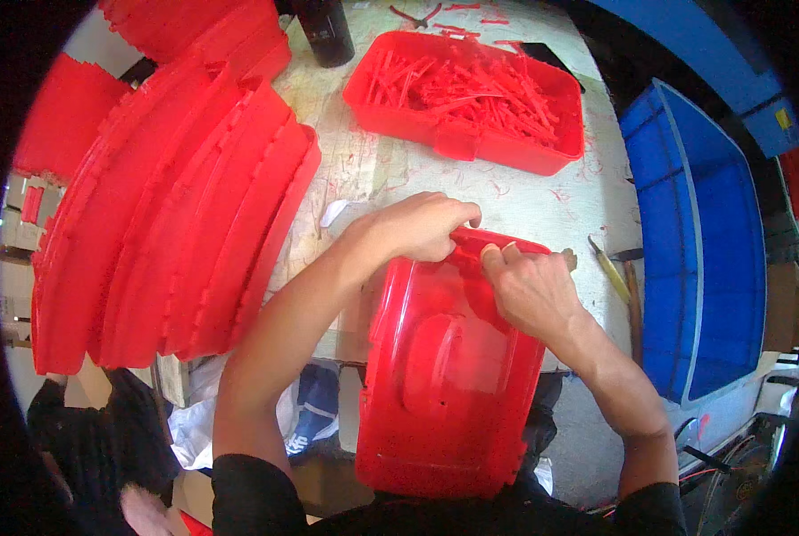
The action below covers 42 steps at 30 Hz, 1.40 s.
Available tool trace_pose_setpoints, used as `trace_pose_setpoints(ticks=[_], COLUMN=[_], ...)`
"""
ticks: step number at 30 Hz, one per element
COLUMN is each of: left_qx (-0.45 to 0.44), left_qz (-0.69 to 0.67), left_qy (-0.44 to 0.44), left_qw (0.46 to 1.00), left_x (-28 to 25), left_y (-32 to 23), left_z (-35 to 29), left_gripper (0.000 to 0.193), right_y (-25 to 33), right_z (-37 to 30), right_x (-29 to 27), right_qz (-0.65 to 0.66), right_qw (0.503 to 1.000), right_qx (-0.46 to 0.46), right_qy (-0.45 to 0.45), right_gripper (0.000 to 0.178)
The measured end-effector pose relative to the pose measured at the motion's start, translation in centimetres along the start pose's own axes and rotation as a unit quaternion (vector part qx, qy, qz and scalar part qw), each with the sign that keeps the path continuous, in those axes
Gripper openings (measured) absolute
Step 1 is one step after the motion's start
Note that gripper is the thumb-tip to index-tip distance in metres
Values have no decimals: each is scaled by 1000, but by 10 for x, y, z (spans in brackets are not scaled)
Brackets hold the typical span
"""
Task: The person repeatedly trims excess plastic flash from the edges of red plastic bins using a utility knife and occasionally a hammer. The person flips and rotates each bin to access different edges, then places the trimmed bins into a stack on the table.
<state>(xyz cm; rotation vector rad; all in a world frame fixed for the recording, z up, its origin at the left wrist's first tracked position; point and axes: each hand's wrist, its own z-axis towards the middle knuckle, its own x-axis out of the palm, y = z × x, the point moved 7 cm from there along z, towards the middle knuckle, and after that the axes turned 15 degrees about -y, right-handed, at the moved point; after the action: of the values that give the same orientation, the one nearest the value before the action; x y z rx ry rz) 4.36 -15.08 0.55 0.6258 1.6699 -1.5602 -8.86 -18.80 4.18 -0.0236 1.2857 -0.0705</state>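
Note:
A glossy red plastic shell (435,366), box-like with rounded corners and a raised oval in its middle, tilts between my forearms. Its far end rests by the table's near edge and its near end reaches my body. My left hand (428,228) curls its fingers over the far rim, left of centre. On the right part of that same rim, my right hand (533,290) is closed with bent fingers. A small tan tip shows beyond the right knuckles; I cannot tell what it belongs to. The shell's underside is hidden.
Large red plastic shells (176,223) stand nested at the left. A red bin (506,156) of thin red strips sits at the back, near a black cylinder (326,34) and pliers (415,16). A yellowish-handled tool (612,272) lies right, before a blue crate (685,268). Another person (104,438) is lower left.

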Motion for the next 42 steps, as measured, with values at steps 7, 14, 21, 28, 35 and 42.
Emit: trace_pose_setpoints(ticks=[7,14,21,28,35,42], left_qx=[-35,-51,-38,-25,-19,-4], left_qz=[-42,41,109,152,138,116], left_qy=[5,-24,-56,-79,-18,-72], left_qw=[998,998,992,985,990,991], left_x=[5,-1,-4,-7,-7,6], left_y=[17,11,6,-3,-5,-5], left_z=[-6,-8,-7,-6,9,10], left_gripper=[28,32,36,33,29,25], right_y=[-6,-10,-10,-23,-28,-39], right_z=[0,-4,-5,11,-15,-7], right_x=[18,15,21,36,70,51], right_qz=[40,32,-3,312,545,365], right_qw=[997,997,997,911,628,818], right_qx=[54,60,82,258,531,443], right_qy=[-26,-45,0,83,164,15], right_gripper=[19,20,14,17,25,29])
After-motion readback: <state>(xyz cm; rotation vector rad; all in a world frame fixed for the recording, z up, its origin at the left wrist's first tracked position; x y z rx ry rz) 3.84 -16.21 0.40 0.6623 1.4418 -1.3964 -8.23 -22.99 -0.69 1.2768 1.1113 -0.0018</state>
